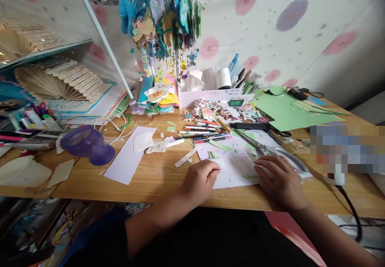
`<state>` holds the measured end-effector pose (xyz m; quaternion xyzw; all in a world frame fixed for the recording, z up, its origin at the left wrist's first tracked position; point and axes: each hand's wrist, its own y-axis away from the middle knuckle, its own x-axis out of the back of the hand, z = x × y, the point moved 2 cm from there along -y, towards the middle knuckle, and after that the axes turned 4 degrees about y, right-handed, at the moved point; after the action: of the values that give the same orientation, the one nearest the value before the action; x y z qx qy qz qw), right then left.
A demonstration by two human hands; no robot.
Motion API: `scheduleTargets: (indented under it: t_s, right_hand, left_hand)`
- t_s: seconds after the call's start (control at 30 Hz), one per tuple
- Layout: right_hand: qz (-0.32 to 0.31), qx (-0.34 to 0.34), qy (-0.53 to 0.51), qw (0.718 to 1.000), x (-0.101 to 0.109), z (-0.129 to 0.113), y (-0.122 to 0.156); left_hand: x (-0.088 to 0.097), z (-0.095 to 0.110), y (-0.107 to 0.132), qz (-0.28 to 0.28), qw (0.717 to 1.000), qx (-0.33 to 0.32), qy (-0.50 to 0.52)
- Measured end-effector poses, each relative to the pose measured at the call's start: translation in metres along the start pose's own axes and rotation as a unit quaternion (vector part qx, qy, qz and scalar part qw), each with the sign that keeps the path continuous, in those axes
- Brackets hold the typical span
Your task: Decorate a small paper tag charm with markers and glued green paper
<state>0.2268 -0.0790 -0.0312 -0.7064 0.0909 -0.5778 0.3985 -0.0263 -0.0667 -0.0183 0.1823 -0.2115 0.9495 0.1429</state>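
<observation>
Both hands on the white sheet at the desk's near edge

Centrally, a white sheet of paper (237, 172) is seen lying flat on the wooden desk (156, 179), close to its near edge; everything else is placed from this sheet.

- Left hand (200, 179): laid on the sheet's left margin, fingers curled inward and bunched together. Whether something small is pinched under the fingertips cannot be told.
- Right hand (281, 181): laid palm-down over the sheet's right part, fingers pressed together and slightly bent, pointed left. Nothing is seen held in it.
- Scissors (270, 150): found just behind the sheet's right end, blades pointed away to the left, handle loop just beyond the right hand's knuckles. Contact with the hand cannot be judged.
- Green paper scraps (221, 146) are scattered on and just behind the sheet.
- A row of coloured pens (204, 131) is noted behind the sheet, lying crosswise.
- A long white paper strip (128, 158) is seen left of the sheet, well apart, at a slant.
- A purple cup (88, 144) is tipped on its side farther left of the sheet, beyond the strip.
- Green card sheets (285, 110) are spread behind and right of the sheet.
- A white box of paper rolls and tools (210, 94) is set far behind the sheet, beside a hanging craft mobile (164, 22).
</observation>
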Motion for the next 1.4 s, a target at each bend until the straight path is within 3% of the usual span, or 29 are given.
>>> scheduleTargets:
  t_s: [0.33, 0.63, 0.83, 1.0, 1.13, 1.23, 1.4]
  right_hand:
    - [-0.009, -0.051, -0.083, 0.995, 0.003, 0.004, -0.004]
    - [-0.003, -0.052, -0.121, 0.991, 0.006, 0.006, -0.001]
    - [-0.116, -0.014, -0.103, 0.988, 0.007, 0.011, -0.032]
    - [-0.232, 0.022, -0.016, 0.972, -0.015, 0.014, -0.084]
    - [-0.276, 0.021, 0.046, 0.96, -0.044, 0.009, -0.106]
    - [-0.26, 0.015, 0.055, 0.964, -0.059, 0.006, -0.108]
    - [-0.236, -0.008, 0.033, 0.971, -0.067, 0.01, -0.1]
  left_hand:
    - [0.008, 0.003, -0.006, 0.09, 0.995, -0.025, -0.024]
    - [0.002, 0.009, -0.011, 0.011, 0.999, -0.011, -0.045]
    - [0.027, 0.024, -0.045, -0.087, 0.974, -0.054, -0.203]
    - [0.04, -0.003, -0.083, -0.109, 0.918, -0.002, -0.382]
    - [0.032, -0.034, -0.086, -0.127, 0.898, 0.022, -0.421]
    - [0.03, -0.045, -0.084, -0.114, 0.895, 0.016, -0.43]
    - [0.033, -0.045, -0.086, -0.066, 0.918, -0.021, -0.391]
